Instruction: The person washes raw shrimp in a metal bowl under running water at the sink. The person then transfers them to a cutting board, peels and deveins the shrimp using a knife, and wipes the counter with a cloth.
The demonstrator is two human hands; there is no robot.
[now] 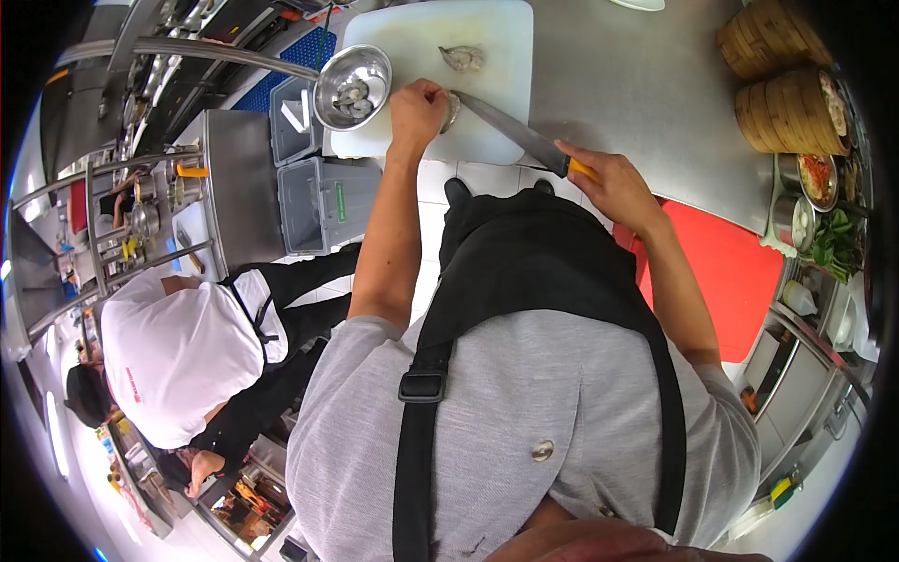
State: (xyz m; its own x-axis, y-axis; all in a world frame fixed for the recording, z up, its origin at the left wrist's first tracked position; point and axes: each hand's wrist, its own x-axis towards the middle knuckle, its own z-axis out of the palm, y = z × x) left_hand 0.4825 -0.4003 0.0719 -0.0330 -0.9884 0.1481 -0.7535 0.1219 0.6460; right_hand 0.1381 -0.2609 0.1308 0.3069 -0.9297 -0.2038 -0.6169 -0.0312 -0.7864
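Note:
My left hand (419, 114) is closed at the near part of the white cutting board (403, 37), its fingers pinching a shrimp (451, 112) against the surface. In my right hand (613, 185) is a kitchen knife (510, 125) with a yellow and black handle. The blade points left across the board, its tip at the held shrimp. Further back lies some peeled-looking grey shrimp (462, 58), flat on the board. A steel bowl (373, 64) at the board's left edge has several shrimp (351, 101) in it.
Bamboo steamers (787, 112) and food containers (817, 178) line the right of the steel counter (637, 84). Grey bins (304, 206) stand left below the board. A co-worker in a white shirt (178, 347) bends at another station on the left. A red panel (712, 281) is beside my right arm.

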